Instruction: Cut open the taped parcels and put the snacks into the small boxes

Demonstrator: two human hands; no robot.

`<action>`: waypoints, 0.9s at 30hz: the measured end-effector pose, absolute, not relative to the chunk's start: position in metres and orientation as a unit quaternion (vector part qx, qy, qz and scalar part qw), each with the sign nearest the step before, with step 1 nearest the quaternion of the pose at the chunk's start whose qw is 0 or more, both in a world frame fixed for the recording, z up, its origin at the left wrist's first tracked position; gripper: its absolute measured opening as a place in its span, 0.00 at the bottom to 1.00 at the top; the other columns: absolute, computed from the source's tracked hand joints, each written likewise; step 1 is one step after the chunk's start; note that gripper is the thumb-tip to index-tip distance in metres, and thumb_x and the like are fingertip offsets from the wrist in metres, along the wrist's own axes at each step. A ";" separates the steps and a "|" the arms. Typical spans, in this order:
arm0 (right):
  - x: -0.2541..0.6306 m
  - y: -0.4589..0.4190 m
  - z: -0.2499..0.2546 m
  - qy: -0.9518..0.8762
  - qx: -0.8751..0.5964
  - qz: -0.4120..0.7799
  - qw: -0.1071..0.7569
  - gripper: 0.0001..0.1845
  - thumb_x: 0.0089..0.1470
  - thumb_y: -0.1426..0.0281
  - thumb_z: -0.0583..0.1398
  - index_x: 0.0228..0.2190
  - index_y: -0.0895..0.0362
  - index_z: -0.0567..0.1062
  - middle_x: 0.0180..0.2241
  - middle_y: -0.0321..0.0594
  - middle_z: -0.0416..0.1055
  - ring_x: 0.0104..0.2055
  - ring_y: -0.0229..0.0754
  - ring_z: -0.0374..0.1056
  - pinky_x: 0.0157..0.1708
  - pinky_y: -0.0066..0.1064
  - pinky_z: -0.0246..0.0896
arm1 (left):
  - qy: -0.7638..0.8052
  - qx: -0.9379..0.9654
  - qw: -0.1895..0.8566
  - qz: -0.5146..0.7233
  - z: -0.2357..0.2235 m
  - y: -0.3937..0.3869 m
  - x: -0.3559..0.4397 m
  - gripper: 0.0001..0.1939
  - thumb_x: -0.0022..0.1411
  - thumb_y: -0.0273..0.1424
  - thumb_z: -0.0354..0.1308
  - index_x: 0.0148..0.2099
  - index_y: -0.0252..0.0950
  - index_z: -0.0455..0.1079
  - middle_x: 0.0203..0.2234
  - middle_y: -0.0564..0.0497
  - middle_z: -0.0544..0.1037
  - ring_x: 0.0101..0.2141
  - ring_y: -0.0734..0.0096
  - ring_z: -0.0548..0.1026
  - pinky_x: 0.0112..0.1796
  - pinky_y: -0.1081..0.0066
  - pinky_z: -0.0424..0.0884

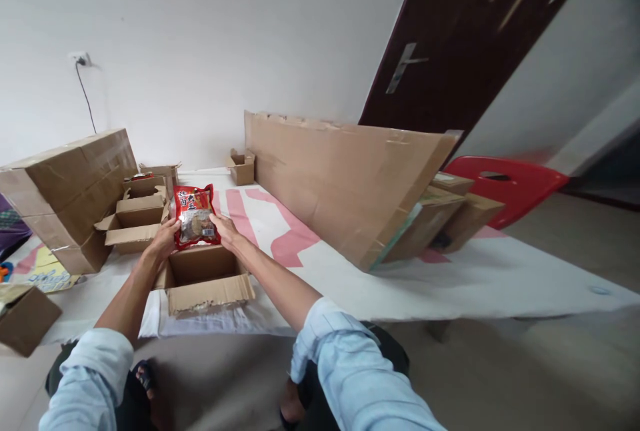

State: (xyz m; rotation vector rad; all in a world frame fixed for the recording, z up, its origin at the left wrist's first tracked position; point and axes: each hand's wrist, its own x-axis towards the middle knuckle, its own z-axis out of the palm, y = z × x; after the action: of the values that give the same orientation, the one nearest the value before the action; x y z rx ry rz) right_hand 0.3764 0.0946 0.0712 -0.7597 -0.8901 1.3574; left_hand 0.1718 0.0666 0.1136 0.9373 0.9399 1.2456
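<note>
A red snack packet [196, 215] with a see-through lower window is held up between my two hands. My left hand [166, 239] grips its left edge, and my right hand [226, 231] grips the lower right edge. Just below and in front of the packet stands an open cardboard box [210, 295], its front flap folded out toward me. The inside of that box shows only in part, and what lies at its bottom cannot be made out. Beyond my left hand sits another open cardboard box [133, 236] with flaps spread.
Stacked closed cartons [75, 197] stand at the left. A tall cardboard panel [345, 177] crosses the table [480, 284], with boxes [425, 217] behind it. A small open box [242, 169] is by the wall. A red chair [505, 181] stands at the right.
</note>
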 end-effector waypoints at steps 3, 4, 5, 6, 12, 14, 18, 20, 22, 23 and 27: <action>0.377 0.094 0.081 -0.398 -0.313 0.583 0.636 0.13 0.56 0.59 0.75 0.34 0.55 0.82 0.32 0.36 0.85 0.36 0.44 0.81 0.45 0.36 0.79 | 0.392 0.420 0.607 0.549 0.124 0.065 0.173 0.13 0.63 0.29 0.75 0.49 0.34 0.81 0.34 0.47 0.88 0.30 0.64 0.85 0.33 0.66 0.86; 0.377 0.094 0.085 -0.402 -0.308 0.580 0.638 0.14 0.56 0.59 0.76 0.35 0.55 0.83 0.33 0.36 0.85 0.36 0.44 0.81 0.45 0.36 0.79 | 0.385 0.425 0.605 0.552 0.128 0.064 0.173 0.14 0.62 0.29 0.76 0.49 0.34 0.81 0.35 0.47 0.88 0.31 0.64 0.86 0.35 0.66 0.86; 0.378 0.094 0.089 -0.405 -0.302 0.578 0.640 0.15 0.56 0.58 0.76 0.36 0.55 0.83 0.33 0.36 0.86 0.37 0.44 0.81 0.46 0.37 0.80 | 0.379 0.429 0.603 0.555 0.133 0.063 0.174 0.15 0.62 0.30 0.77 0.50 0.34 0.81 0.36 0.47 0.88 0.32 0.64 0.86 0.37 0.66 0.86; 0.378 0.093 0.094 -0.410 -0.297 0.576 0.642 0.16 0.56 0.56 0.76 0.36 0.54 0.83 0.34 0.36 0.86 0.38 0.44 0.82 0.46 0.37 0.80 | 0.373 0.434 0.601 0.558 0.137 0.062 0.174 0.17 0.61 0.30 0.77 0.51 0.34 0.81 0.37 0.47 0.88 0.33 0.64 0.86 0.38 0.66 0.86; 0.385 0.071 0.100 -0.455 -0.274 0.577 0.620 0.29 0.51 0.44 0.78 0.38 0.56 0.84 0.33 0.39 0.86 0.38 0.47 0.82 0.45 0.39 0.80 | 0.357 0.458 0.594 0.556 0.145 0.044 0.179 0.21 0.60 0.36 0.79 0.53 0.35 0.82 0.42 0.46 0.89 0.37 0.61 0.87 0.41 0.61 0.87; 0.389 0.058 0.094 -0.471 -0.270 0.578 0.610 0.33 0.46 0.41 0.78 0.37 0.56 0.84 0.32 0.39 0.85 0.36 0.47 0.81 0.44 0.39 0.79 | 0.361 0.468 0.595 0.545 0.143 0.033 0.178 0.22 0.58 0.36 0.81 0.51 0.34 0.83 0.41 0.45 0.89 0.35 0.61 0.86 0.39 0.62 0.86; 0.397 0.041 0.090 -0.496 -0.269 0.565 0.602 0.32 0.43 0.41 0.79 0.34 0.56 0.84 0.31 0.37 0.84 0.34 0.44 0.77 0.43 0.37 0.76 | 0.364 0.503 0.580 0.527 0.157 0.017 0.173 0.29 0.50 0.35 0.85 0.53 0.33 0.84 0.45 0.41 0.89 0.37 0.58 0.87 0.39 0.64 0.85; 0.397 0.038 0.096 -0.509 -0.266 0.559 0.598 0.30 0.44 0.43 0.79 0.35 0.55 0.85 0.32 0.36 0.84 0.36 0.45 0.77 0.45 0.38 0.75 | 0.352 0.544 0.544 0.533 0.174 0.016 0.170 0.34 0.46 0.34 0.87 0.55 0.34 0.84 0.47 0.41 0.89 0.41 0.56 0.87 0.42 0.64 0.85; 0.392 0.037 0.107 -0.527 -0.253 0.552 0.594 0.29 0.47 0.46 0.79 0.41 0.55 0.87 0.36 0.37 0.85 0.41 0.48 0.78 0.50 0.39 0.75 | 0.344 0.585 0.503 0.535 0.194 0.019 0.167 0.33 0.42 0.33 0.88 0.51 0.33 0.85 0.44 0.42 0.90 0.40 0.57 0.87 0.43 0.65 0.84; 0.390 0.037 0.113 -0.541 -0.239 0.545 0.594 0.29 0.49 0.48 0.78 0.44 0.54 0.88 0.39 0.37 0.86 0.45 0.49 0.79 0.53 0.39 0.75 | 0.344 0.599 0.487 0.535 0.204 0.021 0.165 0.31 0.40 0.32 0.88 0.48 0.32 0.85 0.41 0.43 0.90 0.39 0.58 0.86 0.42 0.65 0.84; 0.385 0.030 0.133 -0.605 -0.210 0.483 0.597 0.29 0.58 0.53 0.74 0.57 0.52 0.85 0.53 0.41 0.85 0.57 0.54 0.77 0.58 0.41 0.73 | 0.349 0.620 0.423 0.561 0.238 0.025 0.147 0.27 0.39 0.33 0.88 0.42 0.32 0.86 0.35 0.46 0.89 0.34 0.59 0.85 0.38 0.63 0.84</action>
State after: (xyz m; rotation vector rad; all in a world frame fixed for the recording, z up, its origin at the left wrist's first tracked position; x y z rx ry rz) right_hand 0.3847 0.0305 0.1332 -0.4863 -1.4055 1.1208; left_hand 0.1471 0.0255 0.2379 1.5512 0.8740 1.4046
